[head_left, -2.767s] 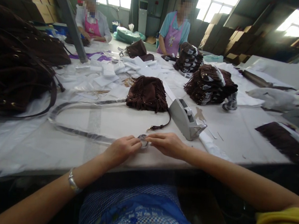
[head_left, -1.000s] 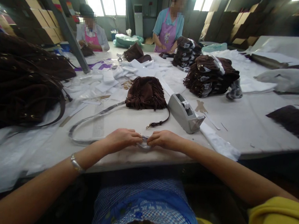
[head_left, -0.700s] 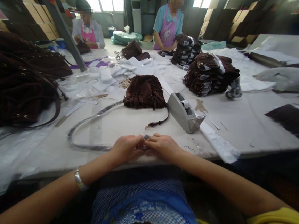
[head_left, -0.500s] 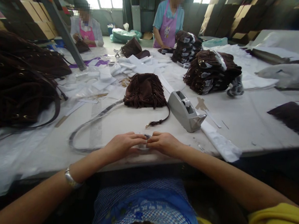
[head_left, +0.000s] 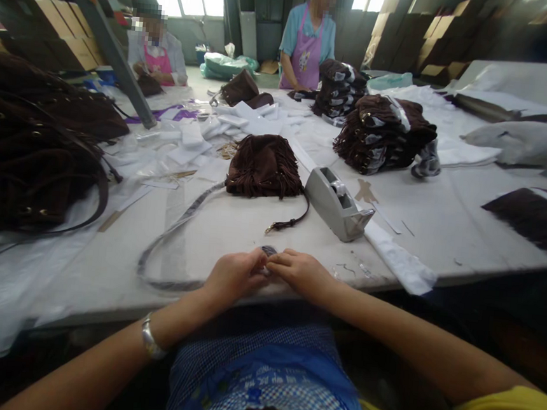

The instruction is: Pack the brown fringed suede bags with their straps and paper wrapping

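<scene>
Both my hands meet at the table's near edge, fingers pinched together on the end of a plastic-wrapped bag strap (head_left: pixel 171 231). My left hand (head_left: pixel 231 278) and my right hand (head_left: pixel 299 272) touch at the fingertips, where a small dark buckle end (head_left: pixel 268 251) shows. The strap loops left across the table and back to a brown fringed bag (head_left: pixel 263 167) lying in the middle. A second thin strap with a clasp (head_left: pixel 285 222) trails from that bag.
A grey tape dispenser (head_left: pixel 338 204) stands right of the bag. Piles of brown fringed bags (head_left: pixel 385 135) sit behind it and a heap of dark bags (head_left: pixel 30 145) at left. White wrapping sheets (head_left: pixel 242 126) litter the table (head_left: pixel 434 225). Two people work at the far end.
My hands have drawn slightly nearer to me along the table edge, and the strap loop has shifted and narrowed. Both hands keep pinching the strap end.
</scene>
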`<state>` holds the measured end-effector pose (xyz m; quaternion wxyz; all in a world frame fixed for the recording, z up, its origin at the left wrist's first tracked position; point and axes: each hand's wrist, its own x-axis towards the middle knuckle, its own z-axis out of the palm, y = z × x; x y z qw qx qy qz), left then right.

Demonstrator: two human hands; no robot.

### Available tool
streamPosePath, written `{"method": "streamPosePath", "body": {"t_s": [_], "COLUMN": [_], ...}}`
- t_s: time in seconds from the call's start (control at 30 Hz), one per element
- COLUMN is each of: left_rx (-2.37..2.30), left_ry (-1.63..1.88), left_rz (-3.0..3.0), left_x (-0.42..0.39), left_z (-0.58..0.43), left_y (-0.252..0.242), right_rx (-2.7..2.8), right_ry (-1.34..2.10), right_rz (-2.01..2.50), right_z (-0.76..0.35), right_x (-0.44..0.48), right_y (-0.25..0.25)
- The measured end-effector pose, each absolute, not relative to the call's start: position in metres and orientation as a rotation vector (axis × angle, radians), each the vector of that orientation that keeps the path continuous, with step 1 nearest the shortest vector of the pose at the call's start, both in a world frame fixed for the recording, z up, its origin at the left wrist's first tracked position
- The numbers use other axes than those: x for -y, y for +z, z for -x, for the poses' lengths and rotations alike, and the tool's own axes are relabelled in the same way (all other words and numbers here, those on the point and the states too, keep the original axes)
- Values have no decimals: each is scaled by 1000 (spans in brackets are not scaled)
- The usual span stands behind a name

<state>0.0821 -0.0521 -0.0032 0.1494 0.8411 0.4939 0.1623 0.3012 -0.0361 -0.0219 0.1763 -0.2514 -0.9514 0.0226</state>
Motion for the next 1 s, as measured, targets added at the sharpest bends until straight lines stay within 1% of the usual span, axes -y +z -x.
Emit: {"method": "streamPosePath", "body": {"t_s": [0.07,0.2,0.27,0.33,0.47,0.57,0.63,0.77,0.83,0.9,1.0], "left_rx": [-1292,-923,-828,-870,-1273,-1468,-1429,-1165,-1124,-1208,-1447], "left_ry": [431,281,201,228,418,431,387,318,325,389,509], "left_rz": [-2481,-2881,-2999,-3017,-2723,-2496,-2517,-2786,-2883,-2858,-2634], "left_x": [53,37,29,28,46,65,71,68,67,69,76], "left_z": [-77,-54,-46,-46,-67,-81,-82,-64,-58,-60,-71], "left_y": [2,14,16,13,2,0,3,9,8,5,-3], "right_rx": [2715,2765,2788,2816,2797,2772,2792,2860,2870,2866,2831], "right_ry": [96,191,231,194,56,103,157,218,218,179,133], "right_rz": [646,379,310,326,533,611,564,356,295,299,416], "right_z": [-302,-309,-312,-311,-303,-298,-299,-308,-309,-305,-296], "right_x": [32,7,-4,-8,9,25,27,8,0,0,13], "right_y": [-23,-18,-14,-10,-9,-13,-14,-10,-7,-5,-5]}}
